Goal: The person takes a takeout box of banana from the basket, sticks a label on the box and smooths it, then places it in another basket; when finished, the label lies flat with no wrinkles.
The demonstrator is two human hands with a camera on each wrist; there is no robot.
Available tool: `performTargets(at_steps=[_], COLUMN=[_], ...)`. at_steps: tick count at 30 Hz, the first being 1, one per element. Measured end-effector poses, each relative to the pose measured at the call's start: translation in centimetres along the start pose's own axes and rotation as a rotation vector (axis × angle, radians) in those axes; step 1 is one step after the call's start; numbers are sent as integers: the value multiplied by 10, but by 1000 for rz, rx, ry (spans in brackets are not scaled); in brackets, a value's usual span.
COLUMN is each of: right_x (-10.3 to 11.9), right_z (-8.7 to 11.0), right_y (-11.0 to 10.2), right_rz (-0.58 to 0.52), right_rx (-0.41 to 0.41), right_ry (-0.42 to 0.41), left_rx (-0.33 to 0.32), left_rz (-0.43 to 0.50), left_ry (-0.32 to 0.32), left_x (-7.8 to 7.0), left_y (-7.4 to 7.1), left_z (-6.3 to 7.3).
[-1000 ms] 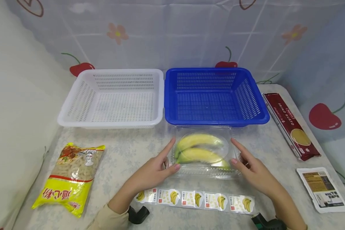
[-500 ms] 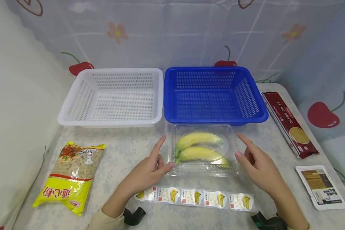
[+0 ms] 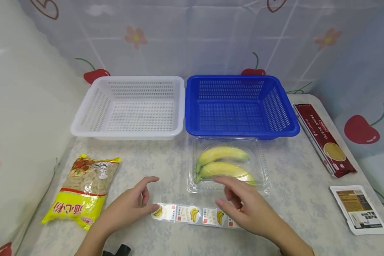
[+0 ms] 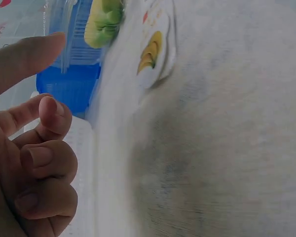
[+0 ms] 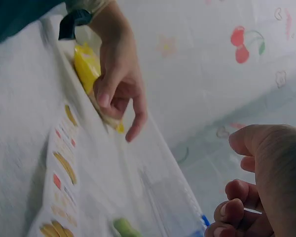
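Observation:
A clear plastic box [image 3: 264, 167] with two bananas [image 3: 222, 154] inside sits closed in front of the blue basket. Below it lies a strip of banana labels [image 3: 193, 215]. My left hand [image 3: 124, 208] is at the strip's left end, its thumb tip close to the first label and its fingers loosely bent around nothing. Over the strip's right part hovers my right hand [image 3: 248, 208], empty too, hiding the last labels; its index finger overlaps the box's front edge in the head view. The left wrist view shows the label end [image 4: 155, 54] just beyond the left hand [image 4: 39, 158].
At the back stand a white basket [image 3: 131, 134] and a blue basket [image 3: 243, 133], side by side. A yellow pasta bag [image 3: 81, 193] lies at left. At right are a red spaghetti pack [image 3: 324, 140] and a white pouch [image 3: 358, 209].
Both hands have left the sides of the banana box and come back toward the label strip, the left one moving left, the right one inward over the strip. The box stays put.

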State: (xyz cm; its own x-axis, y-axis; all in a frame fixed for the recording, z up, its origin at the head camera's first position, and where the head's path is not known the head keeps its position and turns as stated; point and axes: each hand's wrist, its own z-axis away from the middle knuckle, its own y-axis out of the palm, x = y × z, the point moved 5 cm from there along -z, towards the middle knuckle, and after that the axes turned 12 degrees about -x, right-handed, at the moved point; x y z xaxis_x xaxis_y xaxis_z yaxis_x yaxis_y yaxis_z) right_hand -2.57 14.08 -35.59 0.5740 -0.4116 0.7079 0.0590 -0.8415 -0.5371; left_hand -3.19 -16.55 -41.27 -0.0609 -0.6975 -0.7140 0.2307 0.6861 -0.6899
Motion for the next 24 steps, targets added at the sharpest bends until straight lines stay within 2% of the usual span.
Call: performTargets(at_steps=[3,5,8,12,18,24], right_x=[12,17,21,15,3,-6], right_z=[1,2,5,9,8,4], right_y=[27,43,66,93,125,142], right_rz=[-38,-59,-88,-123,-97,-23], right_rx=[99,164,258,363,427,417], right_ry=[-67,-83,-86,-32,11,19], left_rx=[27,34,39,37,6,-12], left_rz=[-64,-104,-157,-167,-186,-186], left_ry=[-14,-18,-31,-41,-55,-63], left_x=[10,13,16,17,17,17], left_y=[5,7,10,14,17,18], left_z=[9,14,18,18,18,18])
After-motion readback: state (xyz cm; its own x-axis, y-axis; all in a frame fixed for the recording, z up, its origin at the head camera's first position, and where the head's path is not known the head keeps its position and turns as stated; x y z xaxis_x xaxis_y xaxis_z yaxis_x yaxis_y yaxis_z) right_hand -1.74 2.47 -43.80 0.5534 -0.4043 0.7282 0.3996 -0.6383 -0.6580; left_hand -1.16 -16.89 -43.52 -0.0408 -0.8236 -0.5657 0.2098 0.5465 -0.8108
